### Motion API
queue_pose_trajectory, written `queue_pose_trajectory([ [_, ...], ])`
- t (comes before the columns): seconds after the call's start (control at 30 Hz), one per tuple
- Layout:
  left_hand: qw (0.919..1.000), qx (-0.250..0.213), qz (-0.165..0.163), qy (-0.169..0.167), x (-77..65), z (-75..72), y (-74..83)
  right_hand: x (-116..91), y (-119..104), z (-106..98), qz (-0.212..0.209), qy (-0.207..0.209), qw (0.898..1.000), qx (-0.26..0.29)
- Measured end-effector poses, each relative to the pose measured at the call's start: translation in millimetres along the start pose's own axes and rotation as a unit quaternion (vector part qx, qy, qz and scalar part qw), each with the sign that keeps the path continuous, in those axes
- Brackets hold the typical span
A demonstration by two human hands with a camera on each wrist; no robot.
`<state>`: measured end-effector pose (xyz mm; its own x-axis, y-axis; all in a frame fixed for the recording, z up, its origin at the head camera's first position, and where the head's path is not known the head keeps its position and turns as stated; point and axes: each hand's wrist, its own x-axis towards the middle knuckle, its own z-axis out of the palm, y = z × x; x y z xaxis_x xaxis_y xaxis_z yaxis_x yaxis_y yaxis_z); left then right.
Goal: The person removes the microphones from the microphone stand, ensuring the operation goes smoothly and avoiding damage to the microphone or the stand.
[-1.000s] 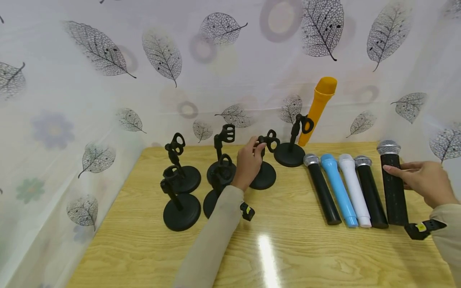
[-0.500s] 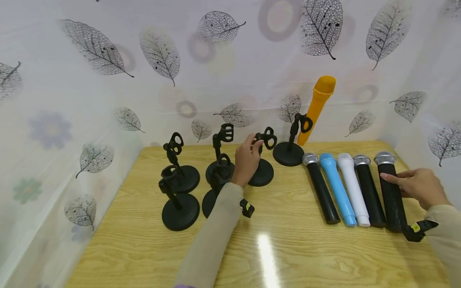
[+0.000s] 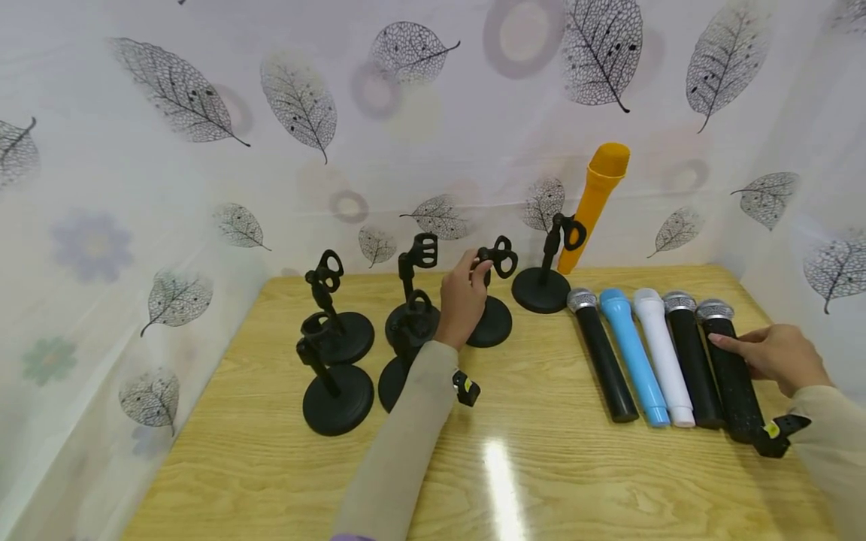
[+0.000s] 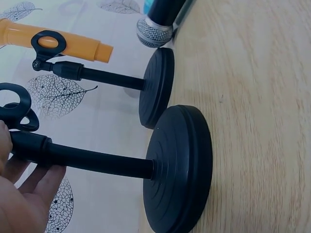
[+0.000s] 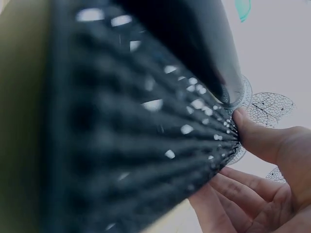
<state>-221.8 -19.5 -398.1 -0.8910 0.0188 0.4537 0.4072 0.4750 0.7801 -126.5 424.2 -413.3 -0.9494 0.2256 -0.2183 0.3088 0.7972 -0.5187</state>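
Observation:
My left hand [image 3: 463, 300] grips the upper post of a black desk microphone stand [image 4: 102, 160], just under its clip; the round base looks to be on the table. At the right end of a row of microphones, my right hand [image 3: 778, 357] holds a black microphone [image 3: 732, 376] with a silver mesh head, thumb on one side and fingers on the other. In the right wrist view its speckled, ridged body fills much of the picture. Beside it lie another black microphone [image 3: 695, 368], a white one [image 3: 664, 361], a light blue one [image 3: 634, 357] and a further black one [image 3: 604, 361].
An orange microphone [image 3: 591, 210] leans up in the clip of the back right stand [image 3: 541, 289]. Several other black stands, such as the front left one [image 3: 338, 398], stand left of my left hand. A leaf-patterned cloth [image 3: 338, 90] hangs behind the wooden table [image 3: 575, 481].
My right hand has lowered the black microphone, bringing it slightly left and nearer to the row. My left hand has shifted the stand a little toward me, still holding its post.

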Motion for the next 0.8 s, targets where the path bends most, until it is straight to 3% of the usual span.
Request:
queue_pose_trajectory([
  [0.57,0.9998,-0.018,-0.012,-0.002,-4.1,0.3,4.5,3,0,-2,0.017,-0.033,0.999,-0.005],
  [0.67,0.9991,-0.026,-0.032,-0.011,-10.1,-1.0,6.5,3,-1,-2,0.014,-0.04,0.999,-0.003],
  [0.8,0.9954,-0.031,-0.087,-0.027,-24.6,-2.2,7.7,2,-3,-4,0.019,-0.041,0.999,-0.008],
])
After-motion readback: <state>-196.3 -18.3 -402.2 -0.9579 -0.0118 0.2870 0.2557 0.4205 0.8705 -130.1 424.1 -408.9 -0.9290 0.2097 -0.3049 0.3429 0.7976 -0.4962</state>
